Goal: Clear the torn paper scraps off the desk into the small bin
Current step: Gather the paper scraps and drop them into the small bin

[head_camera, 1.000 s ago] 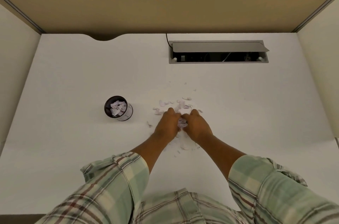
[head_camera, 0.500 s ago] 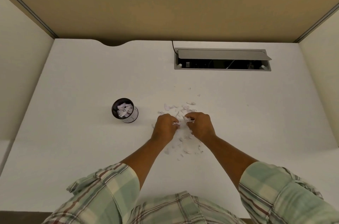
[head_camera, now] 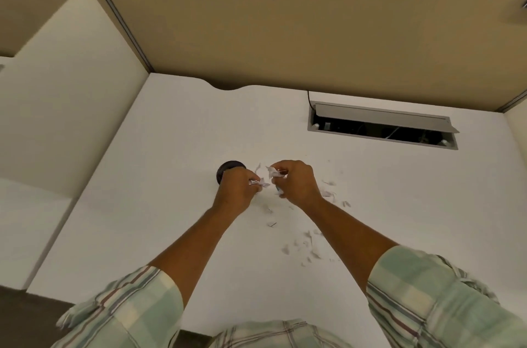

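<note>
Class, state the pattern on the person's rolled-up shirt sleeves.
Pale green and cream plaid with thin dark stripes on the sleeves, clearest in the head view.

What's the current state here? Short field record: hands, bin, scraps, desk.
left hand: closed on a bunch of paper scraps, in front of the bin
right hand: closed on more scraps, beside the left
bin: small, dark, mostly hidden behind the left hand; contents not visible
loose scraps: scattered on the desk, near and right of the hands
desk: white; open cable hatch at the back right
</note>
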Demonstrator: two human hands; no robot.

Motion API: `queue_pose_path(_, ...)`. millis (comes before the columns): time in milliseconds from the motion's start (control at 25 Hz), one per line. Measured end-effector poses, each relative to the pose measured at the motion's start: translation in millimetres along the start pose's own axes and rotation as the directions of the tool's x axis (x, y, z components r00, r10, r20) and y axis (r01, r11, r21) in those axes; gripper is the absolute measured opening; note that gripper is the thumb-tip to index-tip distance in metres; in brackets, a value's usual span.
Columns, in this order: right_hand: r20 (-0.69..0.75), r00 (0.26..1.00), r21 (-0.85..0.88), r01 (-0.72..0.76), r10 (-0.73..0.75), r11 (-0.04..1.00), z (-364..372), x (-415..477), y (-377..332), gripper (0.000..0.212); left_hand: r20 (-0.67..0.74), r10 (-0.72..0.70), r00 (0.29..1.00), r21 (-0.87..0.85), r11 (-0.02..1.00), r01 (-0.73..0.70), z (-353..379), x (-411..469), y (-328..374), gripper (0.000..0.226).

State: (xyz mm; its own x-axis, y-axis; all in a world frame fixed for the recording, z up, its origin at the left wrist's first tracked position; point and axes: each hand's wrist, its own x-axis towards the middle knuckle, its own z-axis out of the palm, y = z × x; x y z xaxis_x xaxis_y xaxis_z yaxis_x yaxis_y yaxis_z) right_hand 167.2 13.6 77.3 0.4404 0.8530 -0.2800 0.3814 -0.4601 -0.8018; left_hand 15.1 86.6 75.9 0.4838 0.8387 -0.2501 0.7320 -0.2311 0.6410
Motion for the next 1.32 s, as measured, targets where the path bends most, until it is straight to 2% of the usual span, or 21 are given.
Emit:
queue_pose_path(160,0.101,0.99,-0.122,0.106,-0.094,0.987,39.1,24.2,-36.9,0.016,-0.058,-0.083,0.995,0.024,0.996,0.084,-35.8,6.9,-30.4,0.016)
queue_pose_path(280,0.165,0.98,-0.283,0.153,-0.109,0.947,61.4,36.5,-53.4,0.011,0.035,-0.109,0.993,0.133,0.986,0.104,-44.3,18.3,-35.6,0.011)
queue_pose_path(400,0.2,0.977,-0.35,0.139,-0.071,0.926,69.0,47.7,-64.2,0.017,0.103,-0.089,0.991,0.182,0.981,0.069,-47.5,30.3,-37.5,0.013)
queue_pose_path(600,0.207,0.978,-0.334,0.106,-0.037,0.937,70.7,58.9,-61.8,0.033,0.121,-0.087,0.989,0.138,0.988,0.07,-55.2,41.1,-40.5,0.022)
queue_pose_path(760,0.245,0.969,-0.337,0.123,-0.039,0.933,71.9,61.5,-65.3,0.021,0.103,-0.128,0.986,0.06,0.991,0.122,-66.4,44.5,-52.0,0.041)
queue_pose_path(840,0.259,0.965,-0.337,0.127,-0.038,0.933,74.0,61.0,-66.5,0.022,0.092,-0.144,0.985,0.044,0.989,0.14,-68.8,42.4,-54.5,0.047)
queue_pose_path(1040,0.262,0.964,-0.31,0.121,-0.037,0.943,73.7,60.4,-65.1,0.033,0.099,-0.103,0.99,0.066,0.993,0.097,-70.1,36.1,-53.9,0.042)
queue_pose_path(1200,0.241,0.97,-0.277,0.107,-0.038,0.955,68.3,60.2,-61.0,0.028,0.081,-0.118,0.99,0.082,0.99,0.111,-70.0,31.8,-52.2,0.036)
queue_pose_path(1320,0.311,0.947,-0.289,0.178,-0.084,0.94,64.9,54.6,-58.0,0.027,0.064,-0.122,0.991,0.062,0.991,0.118,-68.0,32.9,-54.7,0.034)
